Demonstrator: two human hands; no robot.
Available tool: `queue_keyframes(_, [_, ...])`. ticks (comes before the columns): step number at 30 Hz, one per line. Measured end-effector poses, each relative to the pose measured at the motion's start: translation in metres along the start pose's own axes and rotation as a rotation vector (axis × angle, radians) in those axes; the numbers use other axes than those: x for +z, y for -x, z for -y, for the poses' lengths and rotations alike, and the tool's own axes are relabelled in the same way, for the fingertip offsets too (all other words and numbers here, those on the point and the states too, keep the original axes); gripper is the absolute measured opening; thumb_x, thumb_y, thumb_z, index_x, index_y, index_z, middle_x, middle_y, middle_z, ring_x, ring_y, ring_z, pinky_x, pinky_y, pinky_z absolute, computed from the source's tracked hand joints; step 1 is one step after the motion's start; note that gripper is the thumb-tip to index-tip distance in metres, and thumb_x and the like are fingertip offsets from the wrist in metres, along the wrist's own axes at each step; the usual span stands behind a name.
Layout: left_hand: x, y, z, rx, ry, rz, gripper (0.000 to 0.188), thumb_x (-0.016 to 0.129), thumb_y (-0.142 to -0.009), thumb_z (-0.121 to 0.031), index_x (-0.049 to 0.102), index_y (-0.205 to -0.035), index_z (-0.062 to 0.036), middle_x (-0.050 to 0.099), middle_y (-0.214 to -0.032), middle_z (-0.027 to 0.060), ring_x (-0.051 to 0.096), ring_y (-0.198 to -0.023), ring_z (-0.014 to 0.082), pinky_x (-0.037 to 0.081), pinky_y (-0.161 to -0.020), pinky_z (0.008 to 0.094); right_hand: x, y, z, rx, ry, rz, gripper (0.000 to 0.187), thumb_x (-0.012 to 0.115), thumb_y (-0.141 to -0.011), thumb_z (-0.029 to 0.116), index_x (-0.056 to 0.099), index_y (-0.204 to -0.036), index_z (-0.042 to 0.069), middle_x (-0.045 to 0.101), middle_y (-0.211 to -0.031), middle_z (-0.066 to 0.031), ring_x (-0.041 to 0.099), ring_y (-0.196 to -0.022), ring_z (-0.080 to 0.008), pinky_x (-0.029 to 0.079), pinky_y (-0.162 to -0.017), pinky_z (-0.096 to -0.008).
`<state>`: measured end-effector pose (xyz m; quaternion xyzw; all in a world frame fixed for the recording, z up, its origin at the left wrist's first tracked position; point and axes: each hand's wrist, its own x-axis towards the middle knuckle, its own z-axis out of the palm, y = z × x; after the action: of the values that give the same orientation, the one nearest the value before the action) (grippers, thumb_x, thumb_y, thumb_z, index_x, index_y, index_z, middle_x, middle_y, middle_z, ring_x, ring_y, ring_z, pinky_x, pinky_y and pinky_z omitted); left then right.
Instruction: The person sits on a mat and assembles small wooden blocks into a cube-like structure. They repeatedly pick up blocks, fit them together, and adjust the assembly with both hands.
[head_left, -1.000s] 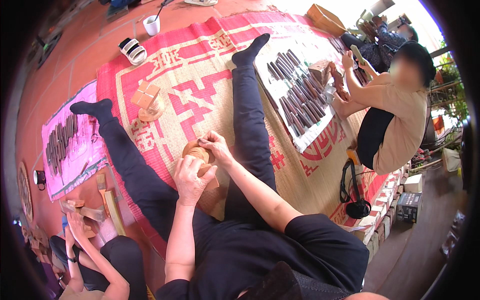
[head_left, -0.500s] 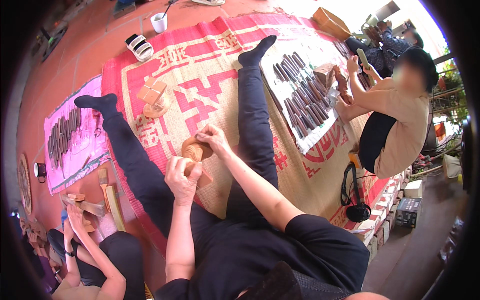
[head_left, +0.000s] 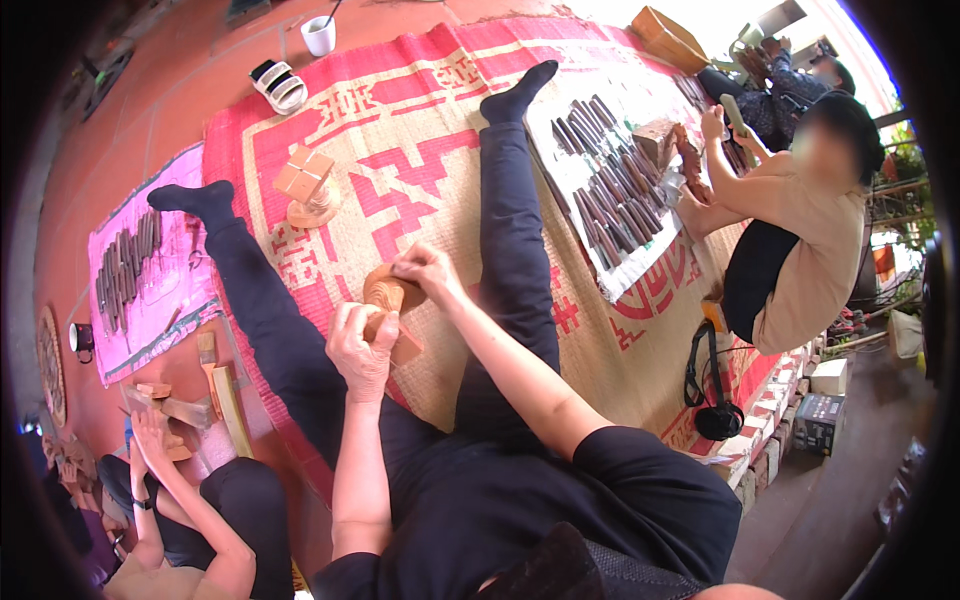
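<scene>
Sitting with legs spread on the mat (head_left: 420,130), I grip a wooden carving (head_left: 385,300) between my knees: my left hand (head_left: 358,350) is clenched round its lower part, my right hand (head_left: 428,272) pinches its top. Chisels (head_left: 610,190) lie on a cloth to my right.

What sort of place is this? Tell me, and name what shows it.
Probably an informal wood-carving workshop set up on a floor. The hands, left and right, hold a carved wooden piece over a woven mat; rows of carving tools lie on a cloth, and wooden blocks sit nearby.
</scene>
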<state>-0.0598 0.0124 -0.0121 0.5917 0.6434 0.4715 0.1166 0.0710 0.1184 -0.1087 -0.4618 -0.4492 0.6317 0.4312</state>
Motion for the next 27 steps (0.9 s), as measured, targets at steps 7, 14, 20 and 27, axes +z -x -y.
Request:
queue_keyframes(7, [0.008,-0.001,-0.005,0.039,-0.016,0.004,0.034,0.072,-0.084,-0.034,0.062,-0.078,-0.0026,0.056,-0.076,0.0092,0.059,-0.071,0.0267,0.047,-0.065,0.0376,0.003,-0.016,-0.001,-0.048,0.425,-0.160,0.015,0.073,-0.081,0.013,0.063,-0.079,0.002,0.063,-0.072,-0.0013,0.058,-0.072,-0.0110,0.047,-0.067,-0.0290])
queue_keyframes(14, [0.001,-0.004,0.002,-0.028,0.012,-0.031,0.031,0.072,-0.084,-0.031,0.062,-0.079,-0.0026,0.057,-0.077,0.0085,0.059,-0.070,0.0268,0.047,-0.064,0.0375,0.004,-0.004,-0.002,0.047,-0.013,-0.044,0.013,0.071,-0.086,0.011,0.064,-0.080,0.002,0.065,-0.077,-0.0032,0.058,-0.072,-0.0082,0.047,-0.069,-0.0243])
queue_keyframes(20, [0.013,-0.006,-0.006,-0.029,0.000,0.009,0.030,0.074,-0.081,-0.031,0.062,-0.078,-0.0032,0.058,-0.080,0.0099,0.059,-0.075,0.0297,0.047,-0.067,0.0398,0.001,-0.016,-0.021,0.003,0.259,-0.240,0.017,0.075,-0.079,0.013,0.062,-0.077,0.002,0.063,-0.071,-0.0046,0.057,-0.068,-0.0105,0.045,-0.066,-0.0285])
queue_keyframes(27, [0.001,-0.005,-0.003,-0.116,0.023,-0.030,0.030,0.074,-0.082,-0.030,0.062,-0.079,-0.0031,0.058,-0.079,0.0094,0.060,-0.071,0.0289,0.047,-0.064,0.0401,-0.001,0.000,-0.017,0.030,-0.098,-0.151,0.012,0.068,-0.085,0.005,0.059,-0.079,0.003,0.061,-0.070,-0.0025,0.054,-0.067,-0.0078,0.045,-0.063,-0.0240])
